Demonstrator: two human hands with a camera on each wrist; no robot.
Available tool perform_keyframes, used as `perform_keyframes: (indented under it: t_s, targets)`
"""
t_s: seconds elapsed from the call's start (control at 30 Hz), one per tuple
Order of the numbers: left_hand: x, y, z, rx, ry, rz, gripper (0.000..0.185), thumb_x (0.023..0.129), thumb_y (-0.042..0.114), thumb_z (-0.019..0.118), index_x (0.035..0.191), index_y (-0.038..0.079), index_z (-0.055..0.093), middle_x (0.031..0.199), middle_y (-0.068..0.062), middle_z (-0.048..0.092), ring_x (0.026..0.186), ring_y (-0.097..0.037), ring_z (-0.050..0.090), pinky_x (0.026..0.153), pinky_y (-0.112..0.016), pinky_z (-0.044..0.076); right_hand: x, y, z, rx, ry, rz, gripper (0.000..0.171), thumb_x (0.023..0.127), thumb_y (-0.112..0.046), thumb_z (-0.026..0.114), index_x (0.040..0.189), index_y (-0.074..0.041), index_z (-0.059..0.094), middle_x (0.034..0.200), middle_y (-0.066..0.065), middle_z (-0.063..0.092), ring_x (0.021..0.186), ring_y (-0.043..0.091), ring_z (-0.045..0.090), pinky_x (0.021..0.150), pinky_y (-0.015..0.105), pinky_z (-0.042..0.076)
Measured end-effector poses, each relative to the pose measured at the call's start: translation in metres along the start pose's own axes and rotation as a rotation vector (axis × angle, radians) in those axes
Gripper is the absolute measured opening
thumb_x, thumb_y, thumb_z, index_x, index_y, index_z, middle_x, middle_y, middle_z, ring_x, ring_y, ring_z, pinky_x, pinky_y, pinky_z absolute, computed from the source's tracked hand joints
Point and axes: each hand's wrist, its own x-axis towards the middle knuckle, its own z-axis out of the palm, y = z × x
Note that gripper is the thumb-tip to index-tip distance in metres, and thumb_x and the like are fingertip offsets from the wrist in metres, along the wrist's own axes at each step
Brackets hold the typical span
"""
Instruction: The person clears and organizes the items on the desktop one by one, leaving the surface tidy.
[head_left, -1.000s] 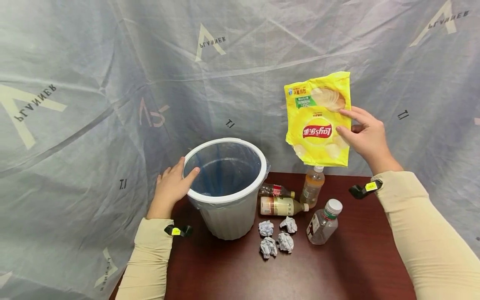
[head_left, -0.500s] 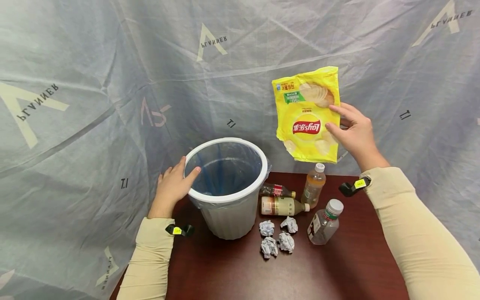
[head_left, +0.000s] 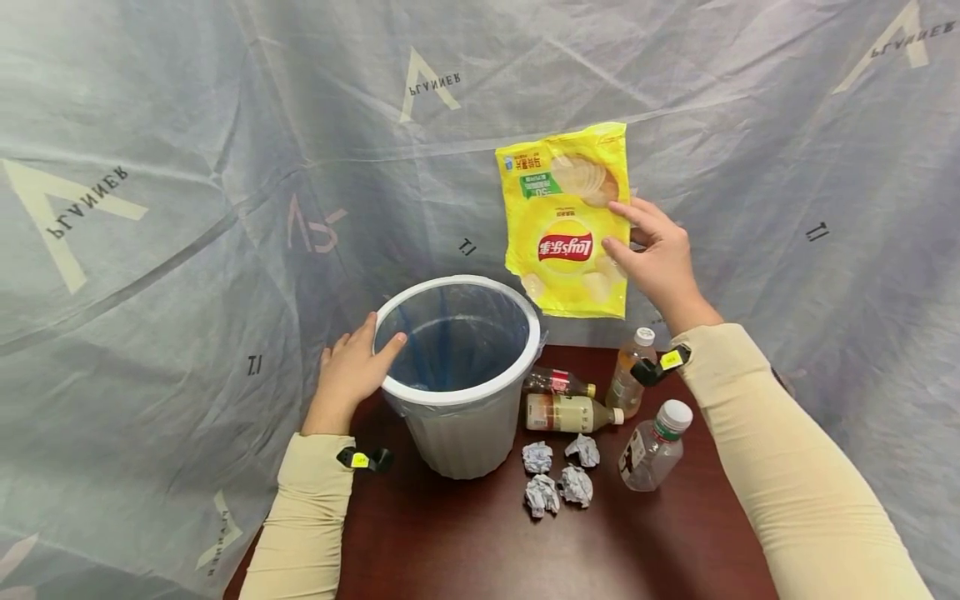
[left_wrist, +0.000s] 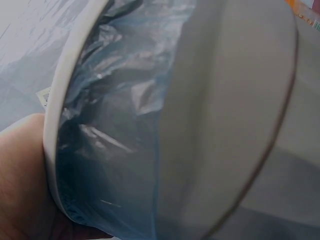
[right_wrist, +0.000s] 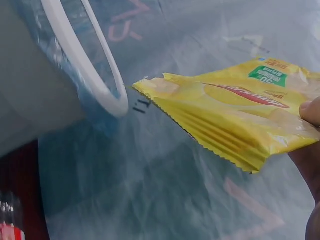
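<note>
My right hand pinches a yellow crisp bag by its right edge and holds it upside down in the air, just right of and above the bin's far rim. In the right wrist view the crisp bag hangs beside the bin rim. My left hand grips the left rim of a white bin lined with a blue plastic bag, thumb hooked inside. The left wrist view shows the bin rim and liner close up.
The bin stands on a dark red table. To its right lie two bottles, with an upright amber bottle and a tilted clear bottle. Several crumpled paper balls sit in front. A grey sheet hangs behind.
My right hand has carried the crisp bag leftwards and slightly up, from over the bottles to near the bin's right rim. The left hand has stayed on the bin.
</note>
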Motion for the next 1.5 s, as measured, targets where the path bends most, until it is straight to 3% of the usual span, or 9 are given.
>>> perform_keyframes:
  t_s: [0.4, 0.63, 0.73, 0.9, 1.13, 1.27, 1.5]
  targets:
    - [0.001, 0.000, 0.001, -0.002, 0.008, -0.009, 0.095, 0.097, 0.075, 0.030, 0.164, 0.011, 0.011, 0.162, -0.024, 0.027, 0.148, -0.053, 0.017, 0.114, -0.074, 0.002, 0.000, -0.003, 0.054, 0.162, -0.034, 0.030, 0.049, 0.089, 0.006, 0.072, 0.136, -0.003, 0.064, 0.141, 0.011, 0.056, 0.110, 0.034, 0.069, 0.080, 0.024, 0.058]
    - [0.002, 0.001, 0.002, -0.013, 0.011, -0.011, 0.094, 0.098, 0.074, 0.031, 0.164, 0.010, 0.012, 0.162, -0.024, 0.027, 0.148, -0.053, 0.017, 0.114, -0.073, 0.001, -0.004, -0.007, 0.086, 0.229, -0.053, 0.047, 0.049, 0.088, 0.008, 0.072, 0.136, 0.000, 0.063, 0.143, 0.013, 0.054, 0.113, 0.038, 0.067, 0.081, 0.027, 0.059]
    - [0.002, 0.001, 0.002, -0.011, 0.013, -0.016, 0.093, 0.098, 0.073, 0.032, 0.164, 0.009, 0.012, 0.162, -0.025, 0.027, 0.148, -0.053, 0.017, 0.114, -0.073, 0.001, -0.007, -0.009, 0.100, 0.218, -0.064, 0.050, 0.048, 0.089, 0.009, 0.071, 0.136, 0.003, 0.062, 0.144, 0.017, 0.053, 0.112, 0.040, 0.068, 0.082, 0.033, 0.060]
    - [0.002, 0.001, 0.002, -0.011, 0.013, -0.027, 0.093, 0.098, 0.073, 0.032, 0.164, 0.009, 0.012, 0.163, -0.024, 0.025, 0.149, -0.053, 0.016, 0.115, -0.073, 0.000, -0.020, -0.036, 0.117, 0.178, -0.050, 0.075, 0.046, 0.088, 0.011, 0.070, 0.133, 0.008, 0.062, 0.142, 0.022, 0.054, 0.110, 0.040, 0.068, 0.088, 0.040, 0.058]
    - [0.001, 0.002, 0.002, -0.023, 0.001, -0.031, 0.094, 0.098, 0.073, 0.032, 0.164, 0.009, 0.011, 0.164, -0.023, 0.022, 0.150, -0.052, 0.013, 0.115, -0.072, -0.002, -0.029, -0.003, 0.146, 0.097, -0.045, 0.050, 0.046, 0.089, 0.001, 0.075, 0.134, -0.006, 0.067, 0.141, 0.010, 0.057, 0.106, 0.026, 0.070, 0.090, 0.033, 0.057]
    - [0.002, 0.003, 0.002, -0.029, 0.007, -0.028, 0.093, 0.098, 0.072, 0.032, 0.164, 0.009, 0.012, 0.164, -0.023, 0.023, 0.150, -0.052, 0.013, 0.115, -0.072, -0.002, -0.033, -0.004, 0.149, 0.033, -0.088, 0.024, 0.046, 0.089, -0.001, 0.075, 0.134, -0.007, 0.067, 0.140, 0.010, 0.058, 0.101, 0.026, 0.070, 0.087, 0.036, 0.058]
    - [0.002, 0.002, 0.001, -0.024, 0.006, -0.026, 0.094, 0.098, 0.073, 0.032, 0.164, 0.009, 0.012, 0.164, -0.023, 0.024, 0.149, -0.052, 0.014, 0.115, -0.072, -0.001, -0.035, 0.000, 0.152, -0.011, -0.166, 0.033, 0.047, 0.090, -0.003, 0.075, 0.135, -0.008, 0.066, 0.141, 0.008, 0.057, 0.114, 0.024, 0.065, 0.094, 0.039, 0.056]
